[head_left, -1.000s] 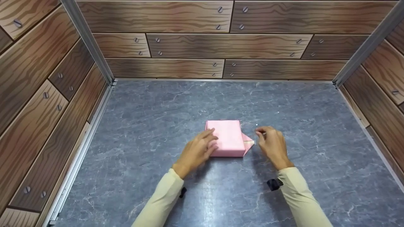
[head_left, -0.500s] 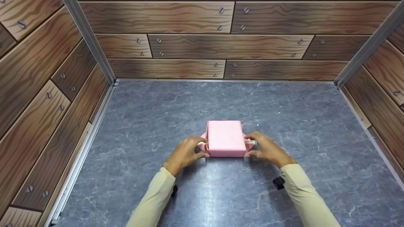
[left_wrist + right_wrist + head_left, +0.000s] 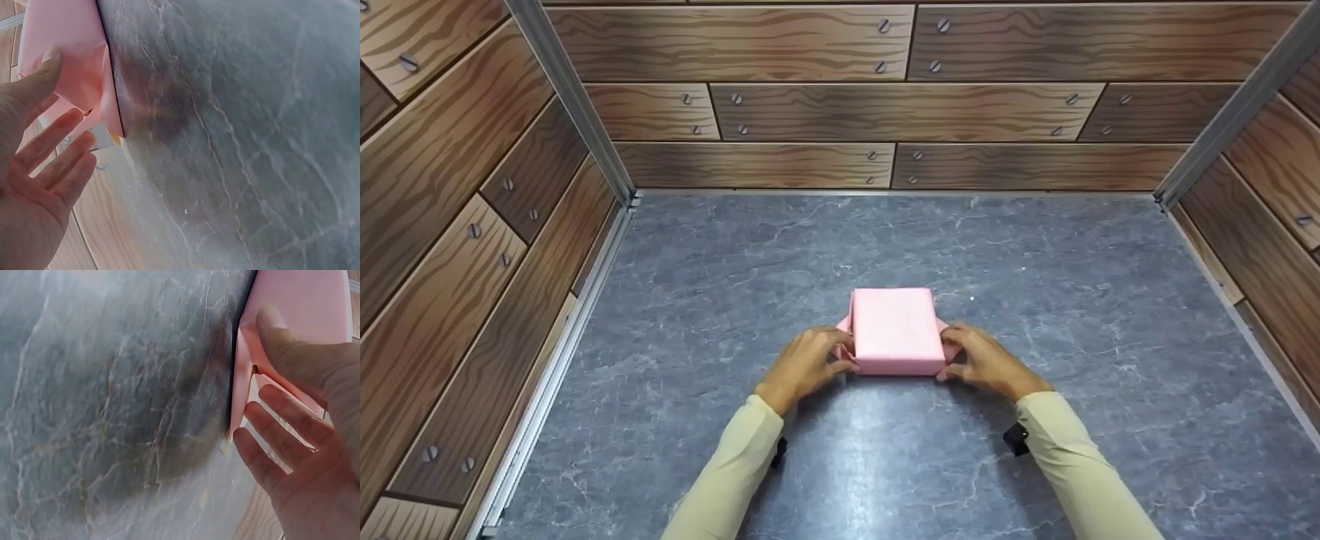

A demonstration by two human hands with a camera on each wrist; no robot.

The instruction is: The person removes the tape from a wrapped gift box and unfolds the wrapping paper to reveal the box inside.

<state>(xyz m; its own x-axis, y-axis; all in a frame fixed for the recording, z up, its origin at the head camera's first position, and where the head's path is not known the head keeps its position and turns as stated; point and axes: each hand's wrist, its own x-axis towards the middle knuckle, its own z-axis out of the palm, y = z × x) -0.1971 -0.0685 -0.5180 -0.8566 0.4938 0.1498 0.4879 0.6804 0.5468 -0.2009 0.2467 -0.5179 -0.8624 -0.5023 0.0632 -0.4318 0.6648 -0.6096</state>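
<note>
A pink paper-wrapped box (image 3: 896, 322) lies flat on the grey surface. Pointed paper flaps stick out from its left and right ends. At the left end, my left hand (image 3: 806, 360) touches the box with its thumb near the front corner, fingers extended beside the flap (image 3: 112, 115). My right hand (image 3: 990, 362) mirrors this at the other end: thumb against the wrapped side, fingers spread along the right flap (image 3: 240, 391). Both wrist views show the fingers loosely extended. The hands partly hide both flaps in the head view.
Wood-patterned panels (image 3: 840, 112) with metal corner posts enclose the grey marbled surface (image 3: 735, 262) at the back and both sides. A tiny white speck (image 3: 971, 298) lies behind my right hand.
My left hand has moved from the box's top to its left end. My right hand, earlier apart from the box, has come against its right end, covering the flap's pale tip.
</note>
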